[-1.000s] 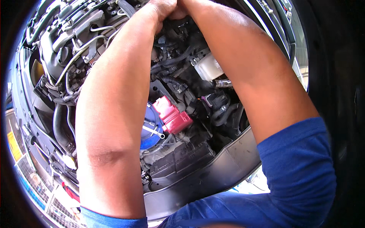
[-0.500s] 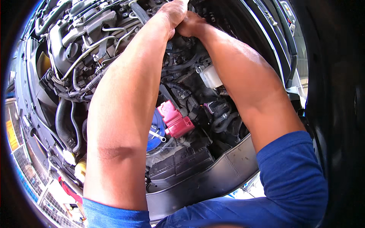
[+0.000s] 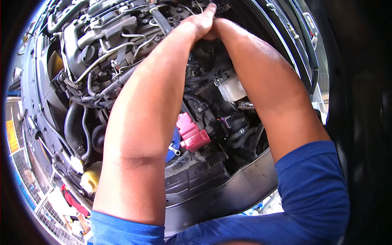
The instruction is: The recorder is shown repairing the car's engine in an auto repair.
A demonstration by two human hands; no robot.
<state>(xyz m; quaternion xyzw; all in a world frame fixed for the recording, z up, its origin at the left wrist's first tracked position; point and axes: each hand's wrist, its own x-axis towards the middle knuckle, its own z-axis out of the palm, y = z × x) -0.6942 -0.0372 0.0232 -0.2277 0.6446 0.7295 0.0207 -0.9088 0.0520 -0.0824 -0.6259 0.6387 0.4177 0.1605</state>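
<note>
One round black cap [image 3: 89,53] at 10 o'clock, on the engine [image 3: 122,26]. At 8, a yellowish vessel [image 3: 90,179], partly behind the left forearm [image 3: 141,134]. At 11, a ribbed grey hose [image 3: 160,20], nearest clear part to the hands, slanting down and right until that arm hides it. At 7, close to centre, a wrench end [image 3: 174,150] by a blue dish [image 3: 175,138]; at 6, just right, a red plastic cover [image 3: 194,134].

Left hand [image 3: 200,23] at 12: thumb raised, fingers out of view; cannot tell how far they curl or whether they grip anything. Right hand [image 3: 213,34] just below and right, mostly covered; its opening and hold cannot be told either. Right forearm [image 3: 273,81] extends past a white reservoir [image 3: 232,89], between 1 and 2.

Judgement: reach looks long and nearly blind, so feel counts more than sight. Best to brace one hand against the other, build force slowly, spare the hose any squeeze. Keep the left elbow high; a dip could knock the wrench down among the parts.
</note>
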